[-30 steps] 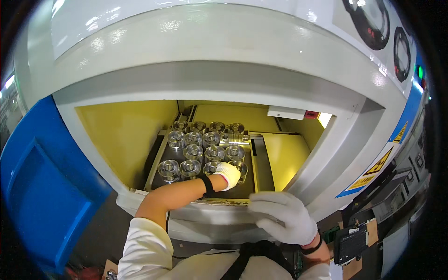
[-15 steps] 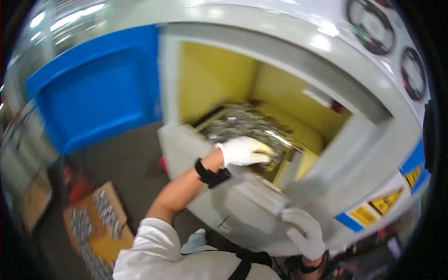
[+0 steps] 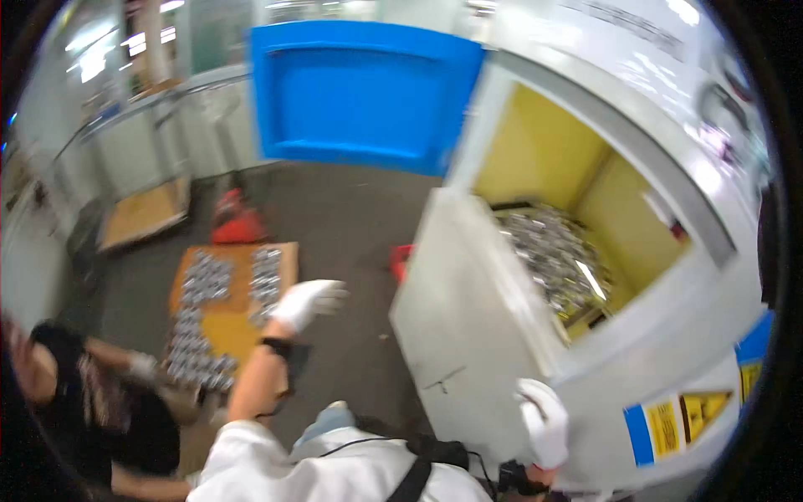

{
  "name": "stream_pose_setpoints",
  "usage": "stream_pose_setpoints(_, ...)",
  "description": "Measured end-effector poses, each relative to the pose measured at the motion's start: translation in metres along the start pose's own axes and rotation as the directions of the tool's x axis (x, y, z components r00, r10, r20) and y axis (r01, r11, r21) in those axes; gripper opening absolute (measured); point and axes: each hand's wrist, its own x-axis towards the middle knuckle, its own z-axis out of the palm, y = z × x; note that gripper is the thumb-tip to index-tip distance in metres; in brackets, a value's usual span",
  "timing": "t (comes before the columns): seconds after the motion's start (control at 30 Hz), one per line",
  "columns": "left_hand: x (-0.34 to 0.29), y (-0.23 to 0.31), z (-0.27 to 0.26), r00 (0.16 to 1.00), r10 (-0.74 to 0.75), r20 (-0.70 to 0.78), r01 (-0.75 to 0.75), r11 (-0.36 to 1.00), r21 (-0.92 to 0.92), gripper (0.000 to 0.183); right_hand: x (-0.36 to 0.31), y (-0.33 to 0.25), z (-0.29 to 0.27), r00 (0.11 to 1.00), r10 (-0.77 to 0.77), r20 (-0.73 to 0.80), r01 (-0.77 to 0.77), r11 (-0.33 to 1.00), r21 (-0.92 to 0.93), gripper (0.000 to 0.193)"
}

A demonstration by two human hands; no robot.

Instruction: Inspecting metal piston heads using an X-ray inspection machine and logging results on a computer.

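Note:
My left hand (image 3: 309, 304), in a white glove, hovers above the floor between the pallet of metal parts and the cabinet. Its fingers are stretched out and no object shows in them. My right hand (image 3: 544, 424), also gloved, is beside the cabinet's lower front, loosely bent with the fingers apart from the thumb and nothing visible in it. Inside the yellow-lined cabinet (image 3: 548, 155) lies a heap of small shiny metal parts (image 3: 544, 243). More silvery parts (image 3: 194, 339) stand in rows on an orange-brown board (image 3: 230, 330) at the left.
The blue door (image 3: 360, 96) of the cabinet stands swung out at the back. A co-worker in a dark top (image 3: 125, 410) bends beside the board at the lower left. A red pallet jack (image 3: 237, 219) is behind the board, and another wooden board (image 3: 146, 213) lies farther left.
My left hand has left the metal parts in the cabinet and swung left toward the board. My view has turned left, bringing the co-worker into sight. My right hand remains by the cabinet's front.

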Motion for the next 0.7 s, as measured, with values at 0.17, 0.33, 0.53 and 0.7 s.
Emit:
stream_pose_setpoints(0.17,0.074,0.001,-0.178,0.95,0.02,-0.313,-0.067,0.988,-0.139,0.062,0.009,-0.002,0.016,0.981,0.195,-0.012,-0.192,0.974,0.118,0.025)
stream_pose_setpoints(0.33,0.201,0.065,-0.354,0.893,0.134,-0.43,-0.225,0.96,-0.168,0.079,0.003,-0.018,0.028,0.936,0.32,-0.144,-0.333,0.94,-0.074,0.024)
stream_pose_setpoints(0.53,0.314,0.196,-0.448,0.869,0.433,-0.239,-0.48,0.624,-0.616,0.103,-0.018,-0.062,0.082,0.686,0.613,-0.391,-0.595,0.783,0.184,0.026)
stream_pose_setpoints(0.7,0.373,0.243,-0.358,0.806,0.184,-0.563,-0.409,0.86,-0.305,0.09,-0.015,-0.109,0.118,0.515,0.736,-0.439,-0.743,0.639,0.199,0.026)
